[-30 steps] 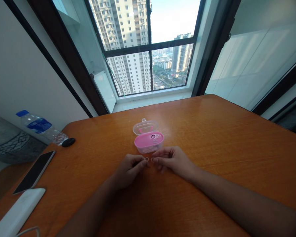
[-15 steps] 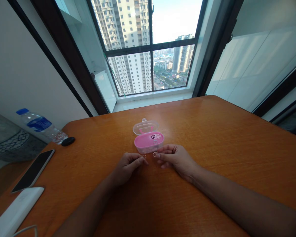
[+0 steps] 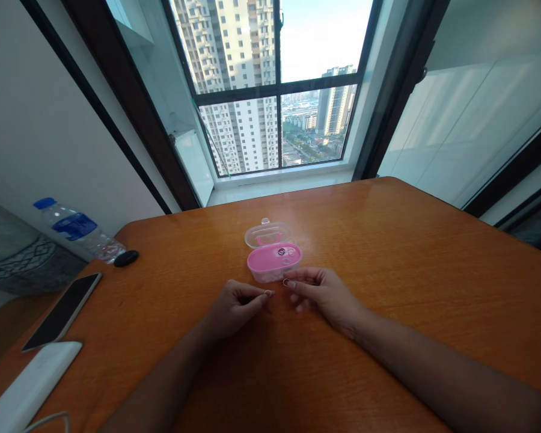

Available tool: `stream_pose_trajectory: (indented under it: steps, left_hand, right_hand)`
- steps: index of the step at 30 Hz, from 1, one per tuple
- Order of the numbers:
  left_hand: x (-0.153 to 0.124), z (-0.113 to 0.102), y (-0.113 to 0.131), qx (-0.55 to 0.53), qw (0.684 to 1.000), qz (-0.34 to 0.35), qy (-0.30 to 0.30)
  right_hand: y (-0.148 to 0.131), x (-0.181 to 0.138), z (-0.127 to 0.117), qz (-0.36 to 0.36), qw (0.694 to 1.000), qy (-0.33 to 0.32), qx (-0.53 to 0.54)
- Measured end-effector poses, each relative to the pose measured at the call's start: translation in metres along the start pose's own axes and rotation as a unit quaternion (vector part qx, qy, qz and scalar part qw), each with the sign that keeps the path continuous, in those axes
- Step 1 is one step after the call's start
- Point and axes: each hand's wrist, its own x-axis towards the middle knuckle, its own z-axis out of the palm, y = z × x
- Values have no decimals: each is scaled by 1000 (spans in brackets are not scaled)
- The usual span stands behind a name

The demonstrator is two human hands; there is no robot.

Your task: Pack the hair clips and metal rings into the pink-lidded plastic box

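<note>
My left hand [image 3: 234, 310] pinches a small pale elastic ring [image 3: 267, 293] between thumb and fingertips. My right hand [image 3: 320, 293] pinches a similar ring [image 3: 286, 282] a short gap away, and the two hands are apart. Just beyond them is a pink plastic box [image 3: 274, 261] with its clear lid [image 3: 268, 236] hinged open behind it. My right fingertips are nearest the box but seem not to touch it. Several small rings, some dark [image 3: 282, 251], lie on or in the box; the clear plastic makes their exact place hard to tell.
The orange wooden table [image 3: 388, 240] has a water bottle [image 3: 74, 228] and a black oval object [image 3: 126, 258] at its far left corner. A smartphone [image 3: 62, 311] and a white cabled device [image 3: 31, 388] lie along its left side. A tall window stands beyond the far edge.
The view has shifted slightly, and my hands have drifted a little toward the right of the picture. Both still pinch their rings, and the box has not visibly moved.
</note>
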Motion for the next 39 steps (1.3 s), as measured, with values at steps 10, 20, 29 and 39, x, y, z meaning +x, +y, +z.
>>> stream_pose_trajectory:
  steps: [10,20,29,39]
  left_hand:
    - [-3,4,-9,-85,996,14,33]
    - [-1,3,-8,-99,993,-14,64]
    - [1,5,-3,-107,989,-73,66]
    - [1,4,-4,-59,995,-58,48]
  right_hand:
    - [4,-1,0,-21,999,-44,-19]
    - [1,-2,-1,-16,995,-52,-87]
    - [-1,-4,1,5,995,-35,-90]
    - [2,-3,2,1,998,-37,-60]
